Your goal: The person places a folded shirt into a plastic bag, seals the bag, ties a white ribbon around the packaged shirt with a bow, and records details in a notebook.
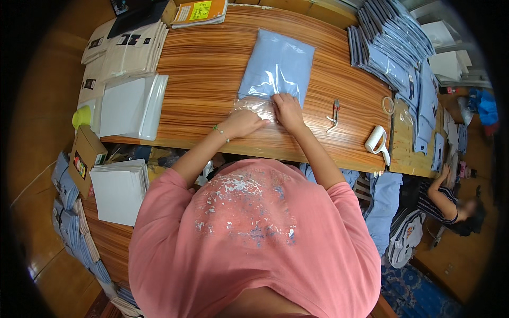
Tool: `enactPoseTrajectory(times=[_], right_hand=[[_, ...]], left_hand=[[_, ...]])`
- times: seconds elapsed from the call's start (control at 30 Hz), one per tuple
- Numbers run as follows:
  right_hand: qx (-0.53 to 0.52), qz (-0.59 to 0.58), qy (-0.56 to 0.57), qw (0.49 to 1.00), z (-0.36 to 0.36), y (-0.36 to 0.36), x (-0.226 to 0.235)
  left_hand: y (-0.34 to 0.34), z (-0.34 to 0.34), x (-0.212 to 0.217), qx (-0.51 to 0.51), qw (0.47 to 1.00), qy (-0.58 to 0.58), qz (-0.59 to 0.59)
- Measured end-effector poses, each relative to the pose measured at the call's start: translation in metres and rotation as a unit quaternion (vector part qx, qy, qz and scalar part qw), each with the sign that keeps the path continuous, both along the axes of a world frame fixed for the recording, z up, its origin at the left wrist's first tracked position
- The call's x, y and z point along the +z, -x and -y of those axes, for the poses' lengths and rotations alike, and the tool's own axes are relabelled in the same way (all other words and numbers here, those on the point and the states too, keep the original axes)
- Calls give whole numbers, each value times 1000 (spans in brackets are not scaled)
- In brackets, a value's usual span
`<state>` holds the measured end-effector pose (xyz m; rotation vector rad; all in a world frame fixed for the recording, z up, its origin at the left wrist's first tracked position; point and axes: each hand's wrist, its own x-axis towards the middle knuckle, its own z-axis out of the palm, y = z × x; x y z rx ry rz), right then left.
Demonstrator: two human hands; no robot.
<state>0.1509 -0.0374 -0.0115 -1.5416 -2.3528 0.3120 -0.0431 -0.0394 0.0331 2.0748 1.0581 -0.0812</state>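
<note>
We find both hands at the near, open end of a clear bag holding a folded light-blue shirt, which lies flat at the middle of the wooden table. The left hand rests on the crumpled flap of the bag, fingers laid together and pressing the plastic; the right hand sits just beside it, fingers curled down onto the bag's edge. We cannot tell whether either hand pinches the film, since the fingertips are hidden in the glare of the plastic.

The wearer's pink shirt blocks the table's near edge and whatever lies below it.

Right of the bag we count one small pair of snips, one white tape dispenser and, further right, a fanned stack of bagged blue shirts (too overlapped to count). Left of the bag lie one pile of empty clear bags and rows of folded white garments. Below the table's left end stand one cardboard box and one stack of white sheets. A second person sits on the floor well right of the table, partly cut off.
</note>
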Motion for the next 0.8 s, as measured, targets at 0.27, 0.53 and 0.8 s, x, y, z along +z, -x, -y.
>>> enactPoseTrajectory(times=[0.27, 0.53, 0.8], right_hand=[[17, 11, -73, 997, 12, 7, 12], [-46, 40, -125, 990, 12, 9, 26], [12, 74, -204, 976, -15, 30, 10]], left_hand=[[1, 16, -47, -14, 949, -273, 158], [5, 27, -56, -1, 936, -340, 94], [9, 32, -64, 13, 939, -331, 90]])
